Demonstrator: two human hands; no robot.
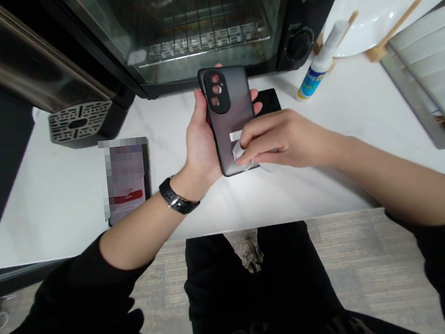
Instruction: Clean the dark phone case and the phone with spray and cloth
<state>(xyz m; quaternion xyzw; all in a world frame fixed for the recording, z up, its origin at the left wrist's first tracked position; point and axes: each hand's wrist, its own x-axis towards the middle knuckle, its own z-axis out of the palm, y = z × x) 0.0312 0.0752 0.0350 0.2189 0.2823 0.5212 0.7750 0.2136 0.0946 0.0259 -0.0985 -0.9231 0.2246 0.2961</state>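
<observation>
My left hand (201, 143) is wrapped around a dark translucent phone case (235, 95), holding it upright above the counter. Skin shows through its camera holes, so no phone appears to be inside. A small white label (235, 135) is on the case's back. Pinched in my right hand (286, 134) is a crumpled white tissue (240, 153), pressed against the lower part of the case. Partly hidden behind my right hand, a glossy black phone-like slab (269, 100) lies on the counter.
A toaster oven (209, 26) stands at the back. A spray bottle (311, 78) is to the right, near a dish rack (420, 90) with white plates. On the left are a partly blurred flat device (127, 181) and a machine with a slotted drip tray (78, 122).
</observation>
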